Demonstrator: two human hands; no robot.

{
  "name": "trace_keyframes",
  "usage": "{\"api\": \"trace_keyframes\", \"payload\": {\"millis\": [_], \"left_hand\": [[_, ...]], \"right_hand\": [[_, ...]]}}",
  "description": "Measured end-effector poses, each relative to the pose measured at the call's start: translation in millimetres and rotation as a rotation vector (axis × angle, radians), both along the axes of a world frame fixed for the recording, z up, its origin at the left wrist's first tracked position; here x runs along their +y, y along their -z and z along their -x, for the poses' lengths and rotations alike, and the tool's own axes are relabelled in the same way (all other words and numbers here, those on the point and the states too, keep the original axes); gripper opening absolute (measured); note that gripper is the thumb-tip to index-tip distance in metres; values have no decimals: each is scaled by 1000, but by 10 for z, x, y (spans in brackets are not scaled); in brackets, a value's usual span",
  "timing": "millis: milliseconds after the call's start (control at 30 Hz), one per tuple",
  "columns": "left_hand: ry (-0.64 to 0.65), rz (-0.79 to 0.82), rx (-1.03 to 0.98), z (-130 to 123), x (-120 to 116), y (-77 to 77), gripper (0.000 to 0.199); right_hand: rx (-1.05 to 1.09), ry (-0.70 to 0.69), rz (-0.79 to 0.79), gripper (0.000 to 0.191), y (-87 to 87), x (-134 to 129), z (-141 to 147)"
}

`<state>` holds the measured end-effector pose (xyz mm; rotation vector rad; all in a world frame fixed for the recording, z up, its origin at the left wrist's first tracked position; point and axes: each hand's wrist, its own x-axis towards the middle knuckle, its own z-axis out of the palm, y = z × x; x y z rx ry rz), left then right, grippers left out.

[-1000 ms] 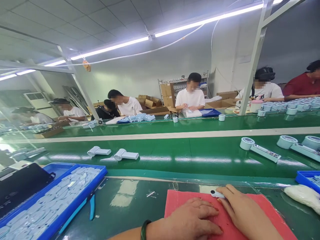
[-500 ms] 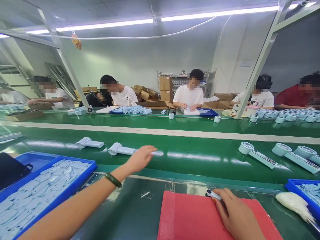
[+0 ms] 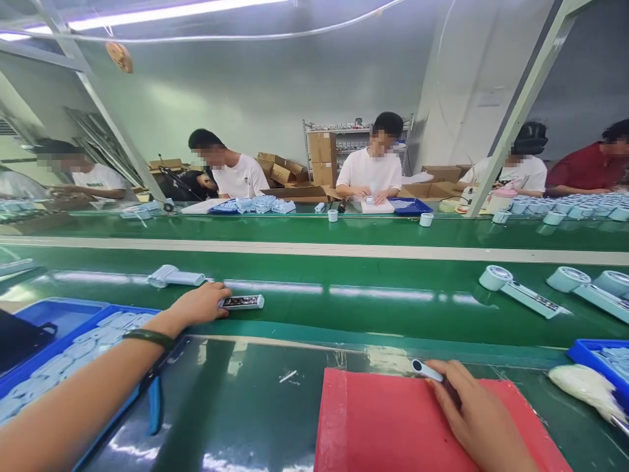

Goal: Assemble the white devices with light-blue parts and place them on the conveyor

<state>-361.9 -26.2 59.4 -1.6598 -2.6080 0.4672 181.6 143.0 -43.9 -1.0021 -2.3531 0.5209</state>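
Plastic, light and rigid: the fan point(image 3: 240, 301) lies on the belt point(image 3: 344, 308) under the left hand point(image 3: 201, 305), whose fingers close over its head; the slim handle offers a surer grip. The right hand point(image 3: 472, 413) pinches a small tool point(image 3: 426, 371) on the red mat point(image 3: 383, 419).

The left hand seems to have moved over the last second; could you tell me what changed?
The left hand left the red mat, reached to the conveyor belt and took hold of a pale blue device, now turned panel-up. The right hand stayed on the mat, holding a small white tool.
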Motion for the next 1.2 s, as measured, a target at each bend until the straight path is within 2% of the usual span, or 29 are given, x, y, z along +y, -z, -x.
{"api": "trace_keyframes", "payload": {"millis": [100, 167, 300, 400, 467, 500, 600, 733, 833, 967, 1100, 1200], "left_hand": [[22, -36, -15, -286, 44, -59, 40], [124, -79, -48, -686, 135, -61, 42], [438, -117, -192, -1903, 322, 37, 33], [684, -139, -340, -2816, 412, 178, 25], [777, -158, -391, -3217, 460, 276, 19], [798, -167, -399, -3336, 482, 317, 17], [809, -183, -420, -3432, 528, 381, 18], [844, -247, -589, -3341, 510, 372, 39], [866, -321, -745, -3337, 469, 365, 29], [781, -326, -836, -3388, 462, 372, 25], [735, -326, -876, -3417, 481, 378, 23], [733, -360, -882, -3423, 466, 372, 21]], "right_hand": [[35, 18, 75, 32, -164, -24, -21], [67, 15, 109, 30, -335, -107, -52], [141, -31, 123, 25, -648, -404, -103], [118, -106, 126, 21, -749, -626, -177], [67, -107, 134, 19, -756, -718, -249], [44, -91, 140, 18, -750, -744, -283], [-9, -52, 159, 15, -722, -763, -327], [-95, -90, 103, 17, -703, -741, -212], [-222, -126, 29, 19, -713, -739, -99], [-289, -140, -1, 18, -753, -743, -66], [-105, -87, 91, 13, -693, -711, -93], [105, -51, 353, 9, -549, -657, -99]]}}
